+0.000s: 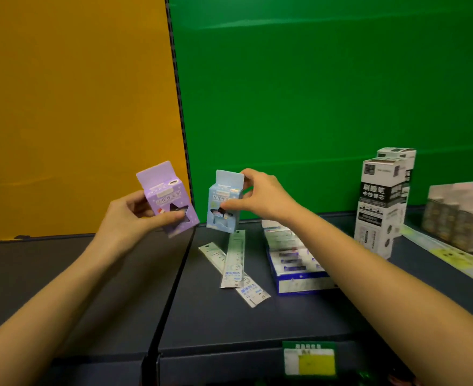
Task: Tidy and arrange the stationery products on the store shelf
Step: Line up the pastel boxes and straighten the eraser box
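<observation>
Progress looks early | my left hand grips purple box, right hand grips blue box | rulers below right hand lie crossed

Both bare: my left hand and right hand. My left forearm and right forearm are likewise uncovered along all the length in view. Wrists narrow, fingers slender.

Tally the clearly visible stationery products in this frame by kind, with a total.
Small hang-tab cartons: 2 (purple carton in left hand, light blue carton in right hand)
Flat plastic rulers: 2, crossed
Tall white-and-black cardboard boxes: 2
Blue-and-white open display box: 1
Total: 7; blurred goods at far right uncounted.
</observation>
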A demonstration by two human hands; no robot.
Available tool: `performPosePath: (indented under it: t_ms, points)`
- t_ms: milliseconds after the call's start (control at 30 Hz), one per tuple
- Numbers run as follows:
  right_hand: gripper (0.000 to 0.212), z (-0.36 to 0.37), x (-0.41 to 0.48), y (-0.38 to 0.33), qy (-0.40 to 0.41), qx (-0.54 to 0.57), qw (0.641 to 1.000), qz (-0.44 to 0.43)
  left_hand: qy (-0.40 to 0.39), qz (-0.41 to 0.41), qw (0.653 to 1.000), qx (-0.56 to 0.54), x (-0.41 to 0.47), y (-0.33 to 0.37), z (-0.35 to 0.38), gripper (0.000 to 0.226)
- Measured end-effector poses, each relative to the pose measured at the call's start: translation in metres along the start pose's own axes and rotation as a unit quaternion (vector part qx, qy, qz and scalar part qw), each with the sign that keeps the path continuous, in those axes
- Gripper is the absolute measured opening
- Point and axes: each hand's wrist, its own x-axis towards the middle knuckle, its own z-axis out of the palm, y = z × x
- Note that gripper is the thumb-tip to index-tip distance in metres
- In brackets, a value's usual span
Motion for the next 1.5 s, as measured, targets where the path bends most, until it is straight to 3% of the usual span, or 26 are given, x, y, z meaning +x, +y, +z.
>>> performPosePath:
  t_ms: [200,333,533,833,1133,1300,1500]
  points:
    - [0.045,-0.096,-0.069,0.018,0.050,0.054,0.997,0.027,-0.066,0.044,0.996,-0.049,-0.005,0.043,0.064,0.028]
    - [0.049,-0.157,-0.120,0.050,0.073,0.030,0.995,0.060,-0.117,0.059,0.988,-0.078,-0.024,0.070,0.128,0.035]
    - [0.027,-0.261,-0.203,0.111,0.091,0.025,0.990,0.109,-0.180,0.048,0.975,-0.119,-0.062,0.108,0.240,0.040]
    - [0.037,-0.373,-0.289,0.186,0.129,0.060,0.979,0.146,-0.229,0.056,0.964,-0.122,-0.105,0.154,0.388,0.045]
    - [0.042,-0.430,-0.297,0.248,0.128,0.033,0.978,0.163,-0.246,0.082,0.965,-0.045,-0.082,0.186,0.480,0.033]
    - [0.034,-0.449,-0.276,0.280,0.149,0.030,0.976,0.156,-0.251,0.097,0.963,-0.005,-0.050,0.195,0.519,0.051]
    - [0.031,-0.474,-0.251,0.314,0.140,0.044,0.977,0.157,-0.268,0.145,0.950,0.067,-0.012,0.201,0.559,0.038]
